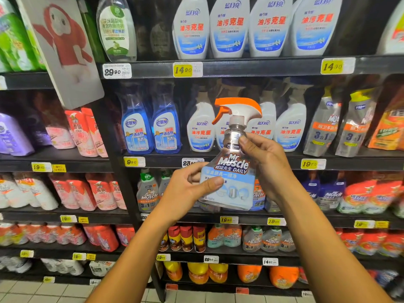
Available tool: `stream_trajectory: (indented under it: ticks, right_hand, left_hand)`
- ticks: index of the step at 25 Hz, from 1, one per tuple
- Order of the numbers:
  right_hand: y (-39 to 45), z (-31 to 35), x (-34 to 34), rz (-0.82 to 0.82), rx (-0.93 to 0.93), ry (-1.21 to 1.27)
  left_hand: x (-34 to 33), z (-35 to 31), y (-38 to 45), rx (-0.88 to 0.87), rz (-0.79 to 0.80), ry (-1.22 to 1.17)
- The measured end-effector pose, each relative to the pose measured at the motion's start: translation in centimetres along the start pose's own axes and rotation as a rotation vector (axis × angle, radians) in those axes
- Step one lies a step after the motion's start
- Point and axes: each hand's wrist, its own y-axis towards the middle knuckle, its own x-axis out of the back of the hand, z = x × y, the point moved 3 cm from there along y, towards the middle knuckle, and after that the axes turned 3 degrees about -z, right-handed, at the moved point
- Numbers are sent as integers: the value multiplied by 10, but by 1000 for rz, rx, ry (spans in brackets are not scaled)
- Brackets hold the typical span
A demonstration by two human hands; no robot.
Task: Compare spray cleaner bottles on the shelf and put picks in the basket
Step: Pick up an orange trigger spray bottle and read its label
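1. Bottle (229, 169): one clear Mr Muscle spray cleaner with an orange-and-white trigger, held upright in front of the shelf (240, 67), label facing the person. It is off the shelf and in the air, level with the middle rows.
2. Left hand (188, 189): holds the bottle's lower body from the left; thumb lies across the front label, fingers curl round behind.
3. Right hand (264, 160): holds the bottle higher up from the right; thumb presses on the neck just under the trigger collar, fingers wrap the far side.
4. Shelf stock: white spray bottles (290, 130) with blue labels stand behind the held bottle; two blue glass cleaners (150, 132) to their left; grey refill pouches (341, 125) to the right; more Mr Muscle bottles on the row below.
5. Price tags (182, 69): yellow and white, along each shelf edge.
6. Basket: not in view.
7. Progress, as judged: comparing is under way, one candidate being read. No pick can be seen placed; choosing and the basket drop remain.
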Motion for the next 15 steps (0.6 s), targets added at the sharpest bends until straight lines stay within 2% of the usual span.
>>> stream_trajectory:
  ticks: [7, 11, 15]
  right_hand:
    - [1, 6, 0, -13, -46, -25]
    - [9, 6, -2, -95, -195, 51]
    - [15, 3, -10, -109, -420, 175]
  left_hand:
    - [-5, -9, -6, 60, 55, -15]
    - [-7, -25, -8, 135, 112, -42]
    - [-10, -43, -1, 130, -9, 38]
